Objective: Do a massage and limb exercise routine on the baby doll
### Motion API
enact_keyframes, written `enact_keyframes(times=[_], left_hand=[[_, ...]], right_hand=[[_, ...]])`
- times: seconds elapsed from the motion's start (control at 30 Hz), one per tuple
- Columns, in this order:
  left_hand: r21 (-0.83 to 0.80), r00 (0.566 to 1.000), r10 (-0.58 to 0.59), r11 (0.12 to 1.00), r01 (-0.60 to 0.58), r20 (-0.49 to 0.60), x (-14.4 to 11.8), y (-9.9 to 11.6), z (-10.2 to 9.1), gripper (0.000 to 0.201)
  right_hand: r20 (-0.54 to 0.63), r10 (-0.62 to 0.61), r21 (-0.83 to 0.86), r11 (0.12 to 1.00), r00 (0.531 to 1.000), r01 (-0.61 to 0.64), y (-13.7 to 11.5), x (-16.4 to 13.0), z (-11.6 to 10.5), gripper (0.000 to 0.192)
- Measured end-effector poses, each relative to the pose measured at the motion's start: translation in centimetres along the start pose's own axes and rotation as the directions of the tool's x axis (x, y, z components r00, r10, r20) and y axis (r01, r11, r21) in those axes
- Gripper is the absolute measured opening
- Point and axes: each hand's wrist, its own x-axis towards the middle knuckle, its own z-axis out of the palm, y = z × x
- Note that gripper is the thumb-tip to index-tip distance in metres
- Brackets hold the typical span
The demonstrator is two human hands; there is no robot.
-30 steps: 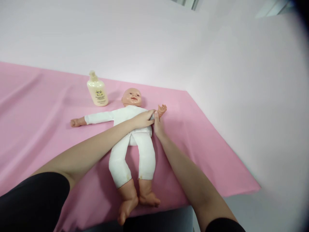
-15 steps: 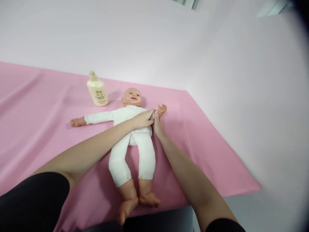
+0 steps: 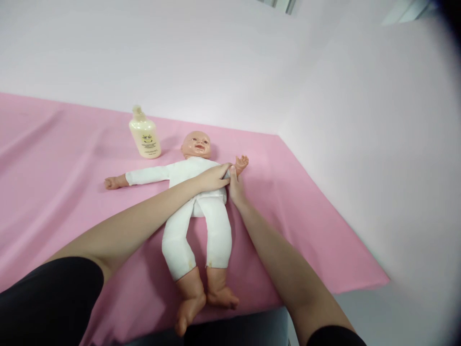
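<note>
Doll (image 3: 196,202) lengthwise, head away

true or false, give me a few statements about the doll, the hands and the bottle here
1. The doll lies face up on the pink cloth. True.
2. The left hand holds the bottle. False: it rests across the doll's chest, apart from the bottle.
3. The right hand is at the doll's arm nearest it. True.
4. The bottle lies on its side. False: it stands upright beside the doll's head.
5. The doll's feet are bare. True.
</note>
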Motion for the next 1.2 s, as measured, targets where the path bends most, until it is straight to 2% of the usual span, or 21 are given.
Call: enact_keyframes(times=[0.5,1.2], left_hand=[[0.006,1.0,-0.018,1.0,0.018,0.002,-0.1,0.2,-0.1,0.019],[-0.006,1.0,-0.02,1.0,0.02,0.009,-0.1,0.5,-0.3,0.018]], right_hand=[[0.014,0.021,0.0,1.0,1.0,-0.021,-1.1,-0.5,-0.1,0.09],[0.001,0.004,0.009,1.0,1.0,-0.004,-0.8,-0.3,-0.1,0.088]])
